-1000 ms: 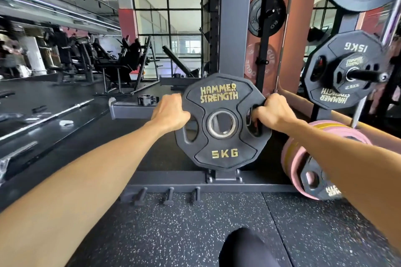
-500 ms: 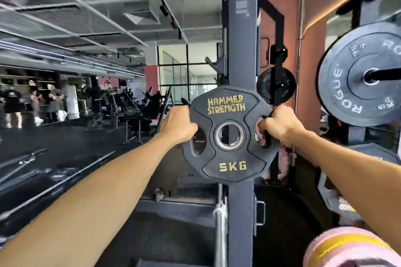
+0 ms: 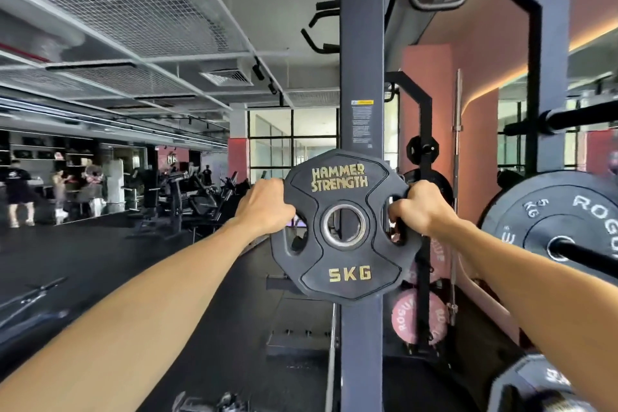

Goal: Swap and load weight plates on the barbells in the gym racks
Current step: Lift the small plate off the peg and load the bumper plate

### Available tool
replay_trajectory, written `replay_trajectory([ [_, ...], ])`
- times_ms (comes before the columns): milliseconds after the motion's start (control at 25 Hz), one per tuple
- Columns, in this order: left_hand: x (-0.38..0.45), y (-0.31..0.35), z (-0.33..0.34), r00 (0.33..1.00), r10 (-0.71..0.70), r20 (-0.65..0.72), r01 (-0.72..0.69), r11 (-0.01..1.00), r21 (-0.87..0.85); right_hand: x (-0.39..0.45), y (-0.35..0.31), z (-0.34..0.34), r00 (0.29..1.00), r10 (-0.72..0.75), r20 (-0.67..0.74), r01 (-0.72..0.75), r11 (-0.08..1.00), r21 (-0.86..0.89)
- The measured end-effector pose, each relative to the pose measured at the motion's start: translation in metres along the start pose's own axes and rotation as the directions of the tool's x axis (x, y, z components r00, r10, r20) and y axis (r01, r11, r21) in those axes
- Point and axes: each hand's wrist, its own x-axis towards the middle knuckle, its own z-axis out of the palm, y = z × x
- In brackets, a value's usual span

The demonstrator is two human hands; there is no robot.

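My left hand & right hand both clench the 5 kg plate, held upright right in front of the rack post. Should keep it level, swing right of post toward the barbell sleeve.

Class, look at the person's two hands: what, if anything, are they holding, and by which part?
Both hold the black 5 kg weight plate. The left hand grips its left edge, the right hand its right edge, fingers curled into the grip hole there.
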Motion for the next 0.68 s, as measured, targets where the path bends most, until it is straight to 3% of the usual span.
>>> replay_trajectory([
  [400,-0.023,0.061,0.004,0.998,0.053,0.017,-0.053,0.999,-0.009,-0.036,0.021,-0.071,1.000,-0.004,0.007,0.004,0.998,-0.063],
  [680,-0.013,0.166,0.059,0.996,0.086,0.032,-0.086,0.996,-0.019,-0.021,0.104,-0.162,1.000,-0.010,-0.022,0.009,0.997,-0.076],
])
